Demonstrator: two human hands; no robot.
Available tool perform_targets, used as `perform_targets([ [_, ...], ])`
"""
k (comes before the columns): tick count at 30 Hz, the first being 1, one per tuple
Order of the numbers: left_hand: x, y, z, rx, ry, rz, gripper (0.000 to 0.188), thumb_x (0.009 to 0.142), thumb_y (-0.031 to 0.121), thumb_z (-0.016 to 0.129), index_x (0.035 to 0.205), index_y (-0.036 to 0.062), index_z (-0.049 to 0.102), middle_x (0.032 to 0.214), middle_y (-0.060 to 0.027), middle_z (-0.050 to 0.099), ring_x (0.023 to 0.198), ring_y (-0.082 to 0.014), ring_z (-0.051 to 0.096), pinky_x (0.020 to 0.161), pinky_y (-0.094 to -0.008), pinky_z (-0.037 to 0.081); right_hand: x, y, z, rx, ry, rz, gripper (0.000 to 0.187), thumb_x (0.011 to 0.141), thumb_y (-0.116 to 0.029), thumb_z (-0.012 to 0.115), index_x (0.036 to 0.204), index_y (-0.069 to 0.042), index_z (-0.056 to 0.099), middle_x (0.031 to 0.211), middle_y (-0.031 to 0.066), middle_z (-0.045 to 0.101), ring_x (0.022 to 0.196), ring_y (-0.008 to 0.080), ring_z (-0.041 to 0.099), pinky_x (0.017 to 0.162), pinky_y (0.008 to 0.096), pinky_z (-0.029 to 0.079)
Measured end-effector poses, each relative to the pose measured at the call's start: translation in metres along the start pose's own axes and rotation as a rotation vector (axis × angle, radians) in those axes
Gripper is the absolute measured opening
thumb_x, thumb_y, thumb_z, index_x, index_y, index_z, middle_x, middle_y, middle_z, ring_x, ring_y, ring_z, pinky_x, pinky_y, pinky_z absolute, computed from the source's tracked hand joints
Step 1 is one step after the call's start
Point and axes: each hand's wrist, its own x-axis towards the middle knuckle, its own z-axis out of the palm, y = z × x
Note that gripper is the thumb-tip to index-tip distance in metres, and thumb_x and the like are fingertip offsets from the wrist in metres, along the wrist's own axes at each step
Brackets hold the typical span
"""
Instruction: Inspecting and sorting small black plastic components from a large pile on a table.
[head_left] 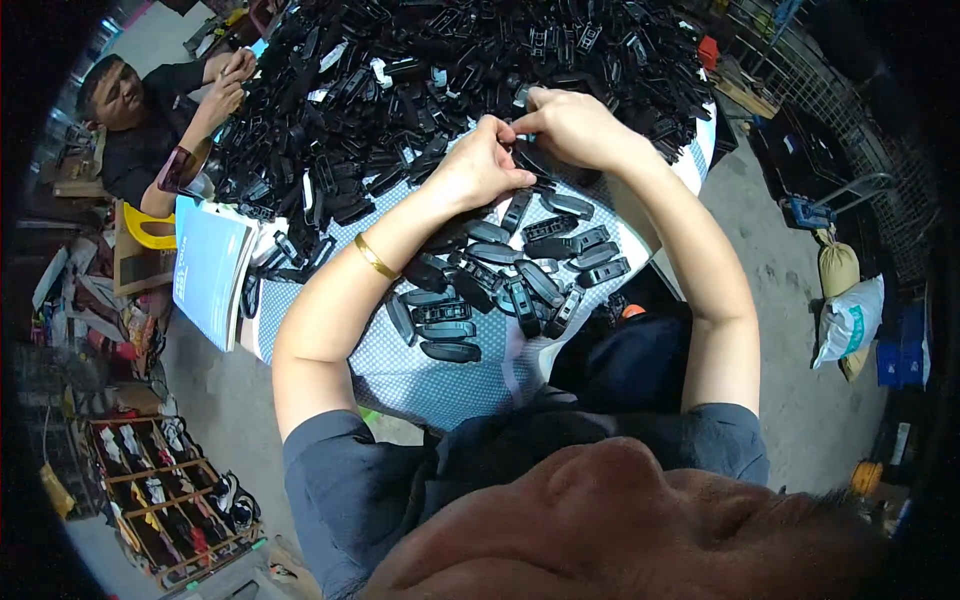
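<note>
My left hand [478, 170] and right hand [580, 128] are meeting at the near side of the big black pile [400, 110], fingers curled in with the tips touching or nearly so, and they are hiding whatever sits between them, so I can't tell what I'm pinching. The closest black part [516, 212] I can make out is lying on the patterned cloth [430, 385] just my side of the left hand, which is sitting nearer than the right; the part's long axis is pointing mostly away from me, while more loose black parts [540, 283] are spreading toward me.
</note>
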Motion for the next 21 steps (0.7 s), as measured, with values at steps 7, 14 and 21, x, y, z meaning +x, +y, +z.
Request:
perform_targets([
  [7,-0.001,0.0,-0.025,-0.173,-0.056,-0.031,0.037,0.072,0.007,0.07,0.1,-0.0024,0.048,0.073,-0.0014,0.056,0.065,-0.0085,0.055,0.063,-0.021,0.046,-0.003,-0.005,-0.006,-0.059,0.074,0.015,0.021,0.066,-0.01,0.066,0.086,-0.004,0.062,0.086,0.0116,0.055,0.085,0.0286,0.055,0.072,0.0372,0.047],
  [14,-0.001,0.015,-0.038,-0.598,0.028,-0.02,0.028,0.078,0.007,0.064,0.103,-0.0053,0.057,0.082,-0.006,0.061,0.074,-0.0132,0.062,0.069,-0.0224,0.051,-0.016,-0.017,-0.009,0.686,0.341,0.311,0.025,0.086,-0.014,0.053,0.107,0.0,0.057,0.082,0.0088,0.06,0.067,0.0099,0.057,0.06,0.0232,0.046],
  [21,0.001,0.01,-0.018,-0.964,0.211,-0.039,0.035,0.076,0.004,0.066,0.109,-0.0035,0.054,0.096,-0.0097,0.059,0.086,-0.0166,0.059,0.078,-0.0256,0.05,-0.013,-0.043,-0.005,0.562,0.489,0.3,0.023,0.086,-0.011,0.054,0.104,0.001,0.058,0.082,0.0091,0.061,0.068,0.0119,0.061,0.059,0.0224,0.048],
])
